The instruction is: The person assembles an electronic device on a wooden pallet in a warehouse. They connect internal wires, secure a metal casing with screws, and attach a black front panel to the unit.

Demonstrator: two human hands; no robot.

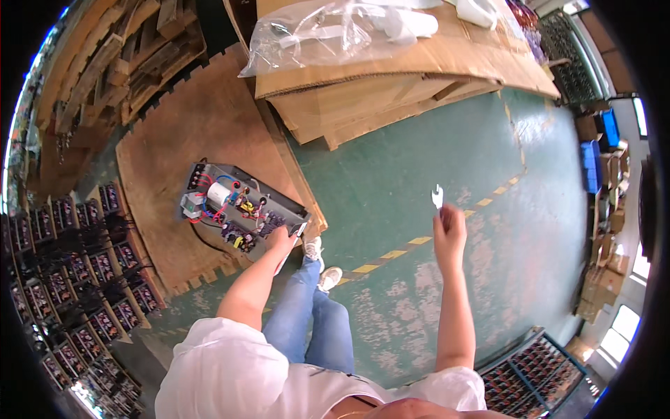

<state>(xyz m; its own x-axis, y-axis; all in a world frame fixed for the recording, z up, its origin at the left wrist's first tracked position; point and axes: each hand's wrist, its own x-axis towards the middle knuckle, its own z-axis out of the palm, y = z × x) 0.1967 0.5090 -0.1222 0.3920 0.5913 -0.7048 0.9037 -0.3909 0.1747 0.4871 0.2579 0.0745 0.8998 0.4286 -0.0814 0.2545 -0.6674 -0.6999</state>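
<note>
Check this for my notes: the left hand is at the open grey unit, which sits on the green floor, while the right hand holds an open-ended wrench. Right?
Not quite: the head view shows the open grey unit on the brown wooden board, not the green floor. The left hand is at it and the right hand holds an open-ended wrench.

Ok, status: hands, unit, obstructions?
Right hand holding open-ended wrench, raised. Left hand at near end of electronics unit. Unit on wooden board; cardboard stack apart.

1 downward head-worn fisheye view
</note>
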